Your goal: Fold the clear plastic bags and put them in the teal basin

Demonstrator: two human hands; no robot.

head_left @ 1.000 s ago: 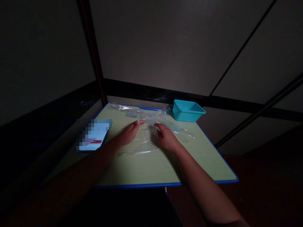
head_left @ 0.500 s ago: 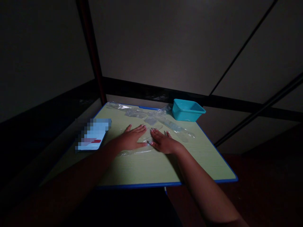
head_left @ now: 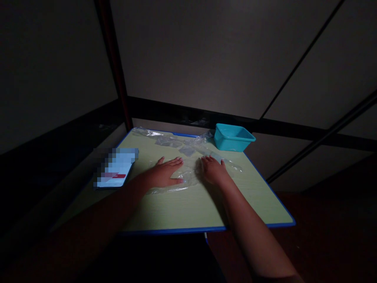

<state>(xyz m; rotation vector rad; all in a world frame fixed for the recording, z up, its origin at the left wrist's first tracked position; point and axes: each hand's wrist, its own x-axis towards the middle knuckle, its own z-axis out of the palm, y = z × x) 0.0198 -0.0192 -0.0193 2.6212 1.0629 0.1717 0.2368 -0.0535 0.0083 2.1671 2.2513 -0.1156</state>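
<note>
A clear plastic bag lies flat on the pale green table. My left hand rests on the left part of this bag, open, with its fingers stretched and the thumb apart. Over the bag's right edge is my right hand, fingers spread and pointing away from me, nothing seen in it. Whether its palm touches the plastic is hard to tell. Beyond both hands, more clear plastic bags lie overlapping toward the table's far edge.
A turquoise basket stands at the far right corner of the table. At the left edge lies a phone with a lit, partly blurred screen. A wall with dark bands rises behind the table.
My right hand has moved right, away from my left hand, uncovering more of the bag between them. My left hand has stayed in nearly the same place.
</note>
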